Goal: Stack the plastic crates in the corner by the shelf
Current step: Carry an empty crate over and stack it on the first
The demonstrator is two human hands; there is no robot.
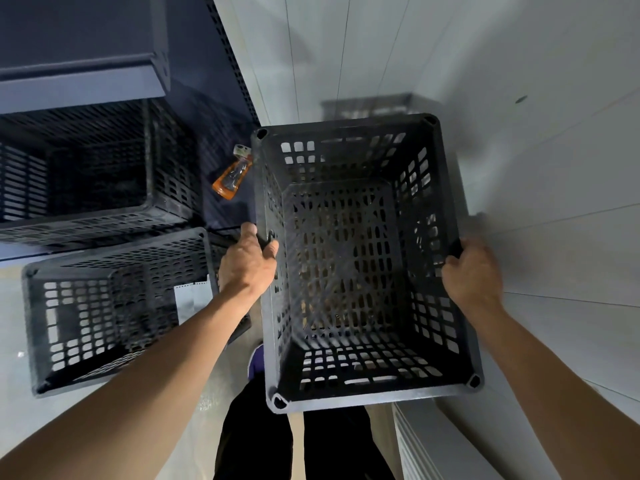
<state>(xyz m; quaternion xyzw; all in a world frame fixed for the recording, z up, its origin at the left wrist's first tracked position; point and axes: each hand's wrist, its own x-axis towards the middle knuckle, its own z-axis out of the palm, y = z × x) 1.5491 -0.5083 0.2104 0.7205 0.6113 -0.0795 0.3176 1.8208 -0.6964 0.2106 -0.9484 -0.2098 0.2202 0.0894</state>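
I hold an empty black perforated plastic crate (346,400) in front of me, seen from above, close to the white wall on the right. My left hand (247,261) grips its left rim and my right hand (472,268) grips its right rim. A second black crate (34,323) stands on the floor at the lower left, with a white paper inside it. A third crate (104,220) sits on the low level of the dark blue shelf (79,81) at the upper left. Behind the held crate, the blurred top of another crate (367,105) shows against the wall.
An orange blister pack (232,176) lies on the floor between the shelf and the held crate. The white panelled wall (536,168) runs along the right. My dark trouser legs (256,438) show below the crate. A grey ledge (433,445) sits at the lower right.
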